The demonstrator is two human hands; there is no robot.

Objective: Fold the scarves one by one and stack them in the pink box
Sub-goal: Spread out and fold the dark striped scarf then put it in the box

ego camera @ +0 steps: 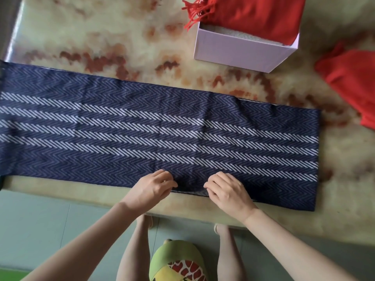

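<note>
A long navy scarf [158, 126] with white herringbone stripes lies flat across the table, its left end running off the table's left edge. My left hand [151, 187] and my right hand [227, 189] pinch its near edge close together, fingers curled into the cloth. The pink box [239, 51] stands at the back right. A red fringed scarf [253, 13] lies folded in it, its tassels hanging over the rim, with something white beneath it.
Another red scarf [351, 82] lies bunched on the table at the far right. The marble-patterned table [101, 37] shows behind the navy scarf. Below its near edge are my legs, a green patterned slipper [178, 260] and grey floor.
</note>
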